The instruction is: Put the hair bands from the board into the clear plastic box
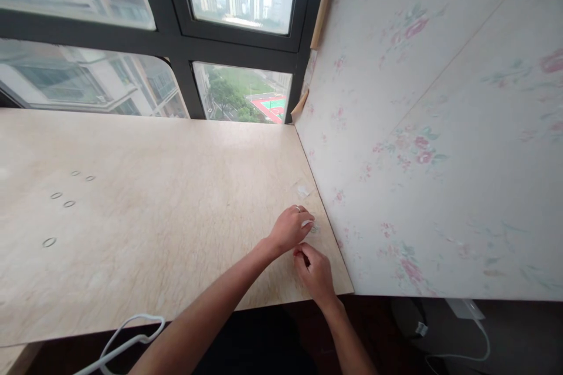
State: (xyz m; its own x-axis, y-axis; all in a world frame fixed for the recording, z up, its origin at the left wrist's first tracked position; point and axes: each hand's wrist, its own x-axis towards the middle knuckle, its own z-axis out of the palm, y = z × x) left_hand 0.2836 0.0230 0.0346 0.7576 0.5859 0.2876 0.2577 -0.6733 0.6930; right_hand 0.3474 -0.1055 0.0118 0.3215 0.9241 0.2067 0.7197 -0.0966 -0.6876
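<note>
My left hand [290, 228], with a ring on one finger, reaches to the right end of the pale marbled sill. Its fingers are closed on a small clear plastic bag [314, 228] with a whitish part. Just below it, my right hand [315, 274] is closed in a pinch, thumb against the fingers; what it holds, if anything, is too small to tell. Beyond the left hand lies another clear plastic bag [303, 190] with a white patch, close to the wall. Several thin rings lie flat toward the left, among them a larger ring [49, 242] and a ring [69, 204].
The marbled sill [176, 199] runs left under a dark-framed window [176, 50]. A flowered wall [417, 146] borders it on the right, with peeling tan trim [300, 106] at the corner. A white looped object [132, 340] stands at the lower left; a white cable [486, 340] hangs lower right.
</note>
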